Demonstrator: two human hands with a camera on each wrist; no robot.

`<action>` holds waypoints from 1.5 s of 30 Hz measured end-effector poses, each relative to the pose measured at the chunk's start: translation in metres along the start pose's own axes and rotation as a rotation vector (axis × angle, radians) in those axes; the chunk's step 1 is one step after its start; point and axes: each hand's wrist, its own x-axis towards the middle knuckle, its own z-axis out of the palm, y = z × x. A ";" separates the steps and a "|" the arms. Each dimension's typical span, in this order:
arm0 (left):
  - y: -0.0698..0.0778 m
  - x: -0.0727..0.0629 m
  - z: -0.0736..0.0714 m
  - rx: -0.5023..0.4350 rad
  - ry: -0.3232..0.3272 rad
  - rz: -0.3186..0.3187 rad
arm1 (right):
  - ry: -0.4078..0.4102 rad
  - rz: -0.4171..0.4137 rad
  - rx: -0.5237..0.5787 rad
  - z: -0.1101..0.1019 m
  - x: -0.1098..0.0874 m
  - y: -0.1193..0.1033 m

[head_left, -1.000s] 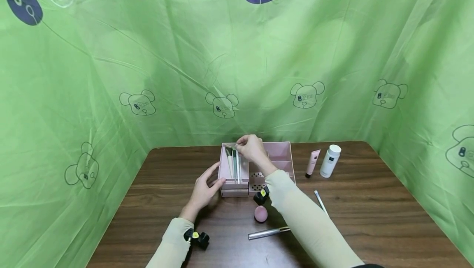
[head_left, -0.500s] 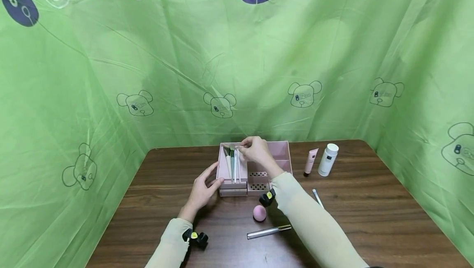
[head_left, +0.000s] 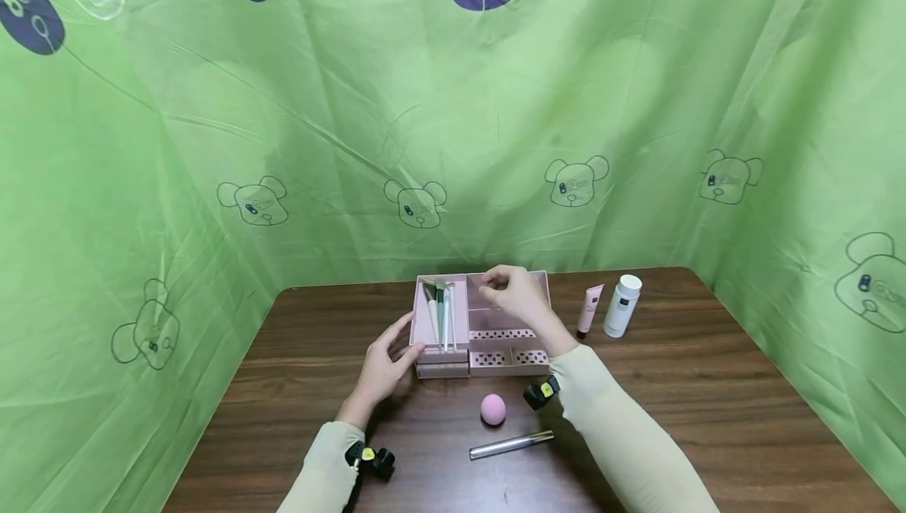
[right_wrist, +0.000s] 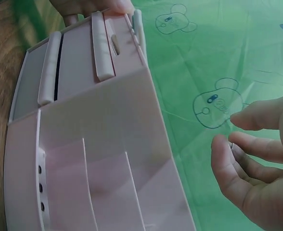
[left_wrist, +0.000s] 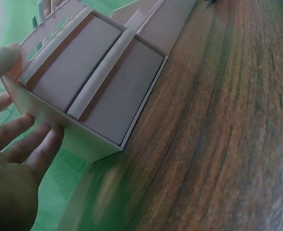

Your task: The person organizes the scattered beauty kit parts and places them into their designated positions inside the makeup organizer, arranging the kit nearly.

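A pink makeup organizer (head_left: 488, 370) stands on the table, with several makeup brushes (head_left: 440, 316) lying in its top left tray. My left hand (head_left: 380, 375) holds the organizer's front left corner. In the left wrist view, its thumb (left_wrist: 6, 58) is at the top edge and its fingers bend against the side wall, beside two drawers (left_wrist: 79, 67). Over the organizer's right compartments hovers my right hand (head_left: 522, 297). The right wrist view shows that hand's fingers (right_wrist: 223, 168) loosely curled, holding nothing, apart from the organizer wall.
In front of the organizer sit a pink makeup sponge (head_left: 492, 410) and a silver tube (head_left: 511, 445). To its right stand a pink squeeze tube (head_left: 590, 311) and a white bottle (head_left: 623, 307). Green cloth (head_left: 460, 112) hangs behind the wooden table (head_left: 318, 340).
My right hand has moved right, from the brush tray to above the right compartments. A white-handled brush on the right of the table is now hidden. My left hand keeps its place.
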 end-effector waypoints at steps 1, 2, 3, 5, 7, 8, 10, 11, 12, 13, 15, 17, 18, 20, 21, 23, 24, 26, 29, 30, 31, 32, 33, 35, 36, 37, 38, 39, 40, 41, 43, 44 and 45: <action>0.000 0.000 0.000 0.003 0.000 0.001 | 0.009 -0.007 -0.008 -0.002 -0.002 0.001; 0.000 0.000 -0.001 0.005 0.000 0.001 | 0.016 -0.015 -0.010 -0.004 -0.005 0.002; 0.000 0.000 -0.001 0.006 0.000 0.000 | 0.027 -0.022 -0.019 -0.006 -0.007 0.003; 0.001 -0.001 -0.002 0.009 0.003 -0.001 | 0.039 -0.029 -0.028 -0.009 -0.011 0.005; 0.002 -0.001 -0.002 0.014 0.006 -0.003 | 0.044 -0.032 -0.036 -0.013 -0.015 0.007; 0.002 -0.001 -0.002 0.015 0.006 -0.005 | 0.049 -0.039 -0.045 -0.015 -0.017 0.008; 0.000 -0.001 -0.002 0.020 0.009 0.001 | 0.060 -0.042 -0.065 -0.018 -0.020 0.011; -0.002 -0.001 -0.002 0.020 0.011 0.002 | 0.065 -0.046 -0.073 -0.020 -0.022 0.012; -0.004 -0.001 -0.001 0.021 0.014 0.004 | 0.069 -0.050 -0.082 -0.022 -0.024 0.012; -0.007 0.000 0.000 0.020 0.017 0.006 | 0.075 -0.051 -0.086 -0.024 -0.025 0.013; -0.016 0.001 0.001 0.021 0.023 0.006 | 0.080 -0.051 -0.090 -0.028 -0.029 0.014; -0.025 0.001 0.002 0.021 0.028 0.004 | 0.084 -0.049 -0.096 -0.032 -0.033 0.015; -0.029 0.001 0.002 0.020 0.030 0.006 | 0.084 -0.047 -0.102 -0.034 -0.035 0.016; -0.034 0.001 0.001 0.014 0.035 0.008 | 0.084 -0.036 -0.106 -0.037 -0.039 0.019; -0.031 0.001 0.001 0.009 0.035 -0.002 | 0.084 -0.030 -0.109 -0.039 -0.041 0.020; -0.031 0.001 0.001 0.004 0.037 -0.005 | 0.083 -0.031 -0.116 -0.042 -0.045 0.023; -0.031 0.001 0.000 0.003 0.038 -0.007 | 0.080 -0.032 -0.113 -0.044 -0.047 0.024; -0.030 0.001 0.000 0.004 0.037 -0.016 | 0.080 -0.034 -0.105 -0.047 -0.051 0.027; -0.035 0.002 0.000 0.004 0.034 -0.007 | 0.096 -0.043 -0.107 -0.050 -0.055 0.033; -0.036 0.002 0.000 0.004 0.033 -0.007 | 0.103 -0.045 -0.111 -0.051 -0.056 0.035; -0.036 0.002 0.001 0.005 0.031 -0.005 | 0.114 -0.049 -0.116 -0.053 -0.057 0.036; -0.036 0.002 0.001 0.007 0.030 -0.001 | 0.125 -0.054 -0.123 -0.054 -0.058 0.038; -0.035 0.002 0.001 0.008 0.029 0.000 | 0.134 -0.061 -0.130 -0.055 -0.060 0.040; -0.033 0.002 0.001 0.008 0.029 0.005 | 0.147 -0.070 -0.139 -0.057 -0.061 0.042; -0.030 0.001 0.001 0.006 0.027 0.007 | 0.152 -0.072 -0.141 -0.057 -0.062 0.042; -0.027 0.001 0.001 0.005 0.025 0.012 | 0.154 -0.072 -0.141 -0.058 -0.063 0.043; -0.023 0.001 0.001 0.004 0.022 0.014 | 0.155 -0.067 -0.144 -0.059 -0.064 0.044; -0.019 0.001 0.000 0.004 0.019 0.016 | 0.156 -0.062 -0.147 -0.059 -0.065 0.045; -0.015 0.001 0.000 0.005 0.014 0.018 | 0.154 -0.056 -0.143 -0.060 -0.066 0.046; -0.010 0.001 0.000 0.006 0.010 0.018 | 0.154 -0.050 -0.140 -0.061 -0.067 0.047; -0.003 0.000 -0.001 0.017 0.002 0.020 | 0.150 -0.043 -0.133 -0.062 -0.069 0.050; 0.000 0.000 -0.002 0.023 0.001 0.021 | 0.148 -0.043 -0.133 -0.062 -0.070 0.052; 0.002 0.000 -0.002 0.024 -0.001 0.021 | 0.145 -0.044 -0.129 -0.063 -0.070 0.054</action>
